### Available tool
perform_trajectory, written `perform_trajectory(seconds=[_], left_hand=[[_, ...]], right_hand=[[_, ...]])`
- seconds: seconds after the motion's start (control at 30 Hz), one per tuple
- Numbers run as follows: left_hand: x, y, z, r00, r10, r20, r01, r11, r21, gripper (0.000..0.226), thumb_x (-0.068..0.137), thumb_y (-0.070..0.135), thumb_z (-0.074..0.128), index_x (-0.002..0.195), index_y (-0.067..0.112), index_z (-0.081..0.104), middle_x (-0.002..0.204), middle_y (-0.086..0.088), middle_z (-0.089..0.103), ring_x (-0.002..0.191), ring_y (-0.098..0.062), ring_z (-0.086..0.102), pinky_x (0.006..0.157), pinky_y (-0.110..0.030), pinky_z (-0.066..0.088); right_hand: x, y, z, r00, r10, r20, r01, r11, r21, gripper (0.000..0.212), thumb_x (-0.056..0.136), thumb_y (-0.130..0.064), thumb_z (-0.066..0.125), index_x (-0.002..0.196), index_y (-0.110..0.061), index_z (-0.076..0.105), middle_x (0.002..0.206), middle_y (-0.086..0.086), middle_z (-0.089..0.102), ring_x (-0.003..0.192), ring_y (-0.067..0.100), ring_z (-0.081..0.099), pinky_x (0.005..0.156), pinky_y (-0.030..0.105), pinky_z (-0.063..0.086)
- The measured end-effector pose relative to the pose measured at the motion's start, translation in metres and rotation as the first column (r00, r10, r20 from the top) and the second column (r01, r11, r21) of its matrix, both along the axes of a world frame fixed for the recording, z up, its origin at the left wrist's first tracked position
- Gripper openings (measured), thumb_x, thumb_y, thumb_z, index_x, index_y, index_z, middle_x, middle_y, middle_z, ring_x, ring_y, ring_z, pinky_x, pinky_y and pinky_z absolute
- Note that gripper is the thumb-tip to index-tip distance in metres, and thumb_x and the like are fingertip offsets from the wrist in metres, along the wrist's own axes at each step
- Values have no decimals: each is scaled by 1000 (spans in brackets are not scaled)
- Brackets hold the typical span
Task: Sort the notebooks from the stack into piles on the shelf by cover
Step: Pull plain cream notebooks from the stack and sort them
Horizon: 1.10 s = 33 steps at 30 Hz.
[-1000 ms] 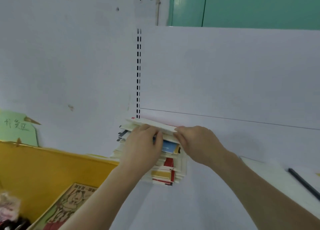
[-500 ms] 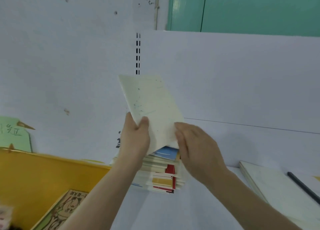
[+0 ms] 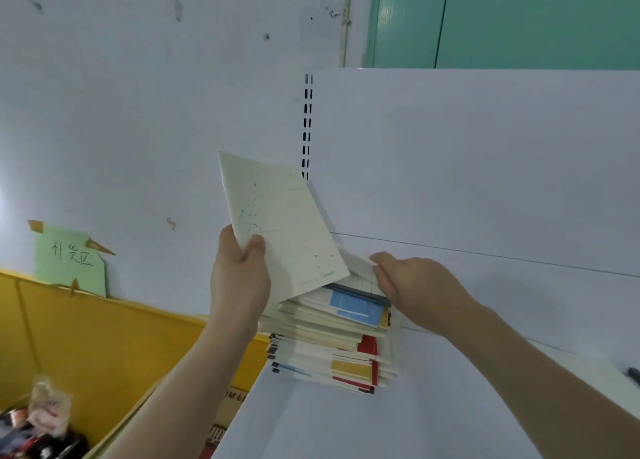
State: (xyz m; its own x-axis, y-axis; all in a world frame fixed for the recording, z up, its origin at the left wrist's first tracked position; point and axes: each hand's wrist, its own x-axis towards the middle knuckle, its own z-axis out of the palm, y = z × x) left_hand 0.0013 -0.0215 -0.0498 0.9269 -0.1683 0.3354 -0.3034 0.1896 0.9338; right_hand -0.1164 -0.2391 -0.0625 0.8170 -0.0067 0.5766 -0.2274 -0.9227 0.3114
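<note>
Notebook (image 3: pixel 284 226) — pale cover, tilted upright — is pinched at its lower corner by left hand (image 3: pixel 239 278), above the stack (image 3: pixel 332 341). Right hand (image 3: pixel 415 289) pinches a second notebook's edge just beside it. Separate them fully, read the cover, then place. White shelf (image 3: pixel 381 424) below; yellow bin (image 3: pixel 86 337) left of the grip; green door (image 3: pixel 519 19) beyond.

Left hand (image 3: pixel 239 278) grips raised; right hand (image 3: pixel 415 290) pinches low.

L hand (image 3: pixel 239 278) holds cream notebook (image 3: pixel 284 223) (tilted) above stack (image 3: pixel 329 341).
</note>
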Motion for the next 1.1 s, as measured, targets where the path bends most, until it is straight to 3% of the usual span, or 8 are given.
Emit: perform_trajectory(seconds=[0.13,0.27,0.4,0.5,0.7,0.8,0.9,1.1], left_hand=[[0,2,4,1000,0,-5,0,1000,7,14,107,28,38,118,32,45,102,12,57,90,-9,55,59,-29,43],[-14,-9,7,994,-105,5,105,994,19,17,106,32,39,120,35,49,106,12,61,95,-12,58,65,-33,49],[-47,-34,9,956,-293,36,293,956,-6,18,105,43,39,112,39,55,104,10,69,97,-14,67,83,-43,57],[-65,-46,7,886,-464,-17,458,879,-128,27,103,48,41,117,34,59,110,8,73,103,-13,70,91,-42,56],[-75,-63,-3,863,-505,25,505,857,-102,23,99,38,57,121,32,57,110,7,73,102,-19,71,86,-44,59],[-78,-69,-6,855,-517,34,518,851,-86,19,100,34,57,119,34,59,110,5,73,102,-23,70,87,-52,57],[-86,-76,-12,800,-599,29,599,796,-80,21,96,39,60,117,36,61,110,4,73,103,-24,70,87,-56,57],[-118,-102,-25,760,-650,5,650,760,21,19,102,45,43,109,35,58,97,12,72,91,-9,69,77,-32,59]], right_hand=[[-8,-4,19,935,-110,336,44,979,199,29,102,-22,38,94,-4,59,49,-10,30,37,16,31,39,24,22],[-24,38,39,807,-123,577,11,981,194,28,100,-21,40,91,-5,61,45,-7,32,33,19,27,40,20,17],[-23,102,20,820,-85,566,50,996,77,17,92,-19,51,87,-10,65,54,-3,54,38,21,46,41,24,29],[-21,113,-5,845,-140,516,95,989,113,31,93,-24,52,111,-6,69,101,9,73,79,23,70,64,32,54],[-59,98,-25,956,-87,278,2,955,295,51,102,-33,28,141,-11,51,148,9,48,137,25,43,110,43,38],[-87,71,-23,916,-157,368,4,923,384,49,101,-37,33,140,-12,50,149,5,45,139,20,38,112,41,37],[-118,42,-14,862,-347,369,37,770,638,63,98,-49,40,153,-23,22,158,-4,22,142,15,26,113,40,35],[-162,31,-19,885,-350,307,-62,564,823,78,97,-32,55,155,-34,3,138,-37,20,116,-28,25,106,19,27]])
